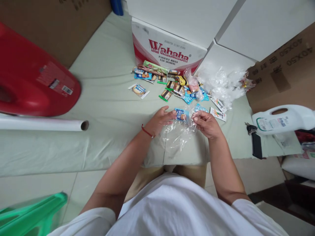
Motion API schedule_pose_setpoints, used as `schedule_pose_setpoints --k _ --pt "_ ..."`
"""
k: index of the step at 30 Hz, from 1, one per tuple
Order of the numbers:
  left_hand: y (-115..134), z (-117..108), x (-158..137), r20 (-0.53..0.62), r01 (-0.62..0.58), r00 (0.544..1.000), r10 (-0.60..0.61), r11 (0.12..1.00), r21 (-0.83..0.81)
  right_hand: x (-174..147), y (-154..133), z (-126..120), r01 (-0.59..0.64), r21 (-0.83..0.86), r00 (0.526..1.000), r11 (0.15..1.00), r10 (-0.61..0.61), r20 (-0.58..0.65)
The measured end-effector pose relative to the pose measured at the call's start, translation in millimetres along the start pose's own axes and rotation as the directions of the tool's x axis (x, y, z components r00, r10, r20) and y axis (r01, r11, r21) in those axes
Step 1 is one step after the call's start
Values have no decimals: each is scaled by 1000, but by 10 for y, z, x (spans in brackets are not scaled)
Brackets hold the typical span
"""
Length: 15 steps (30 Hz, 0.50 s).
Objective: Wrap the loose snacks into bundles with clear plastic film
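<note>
My right hand [206, 124] pinches the edge of a clear plastic bag [178, 139] between thumb and fingers. The bag hangs crumpled between both hands, above the cloth-covered table. A blue snack packet [181, 114] shows at the bag's upper part; whether it lies inside or behind the film is unclear. My left hand [161, 120], with a red cord bracelet, has its fingers apart, their tips at the packet's left edge. Just beyond lie a pile of small wrapped snacks [176, 88], a single pale biscuit packet [139, 90] and white snack sachets [218, 114].
Behind the snacks stands a Wahaha water carton [169, 49], with crumpled clear bags [221, 85] at its right. A red jug [36, 75] and a white roll [44, 124] are left; a white detergent bottle [283, 119] and black key holder [256, 146] are right. A green stool [36, 213] stands below.
</note>
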<state>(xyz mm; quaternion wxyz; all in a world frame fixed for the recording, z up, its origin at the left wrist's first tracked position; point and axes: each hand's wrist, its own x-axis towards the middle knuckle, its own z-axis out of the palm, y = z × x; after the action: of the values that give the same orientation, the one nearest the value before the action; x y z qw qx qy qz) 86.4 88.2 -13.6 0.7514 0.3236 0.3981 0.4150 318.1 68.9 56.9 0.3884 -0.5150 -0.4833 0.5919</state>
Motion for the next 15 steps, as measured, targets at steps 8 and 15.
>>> schedule_pose_setpoints --k 8,15 --pt "-123 116 -16 237 16 971 25 985 -170 42 161 7 17 -159 999 987 -25 -45" --pt "-62 174 -75 283 -10 955 91 961 -275 -62 232 92 338 -353 789 872 -467 -399"
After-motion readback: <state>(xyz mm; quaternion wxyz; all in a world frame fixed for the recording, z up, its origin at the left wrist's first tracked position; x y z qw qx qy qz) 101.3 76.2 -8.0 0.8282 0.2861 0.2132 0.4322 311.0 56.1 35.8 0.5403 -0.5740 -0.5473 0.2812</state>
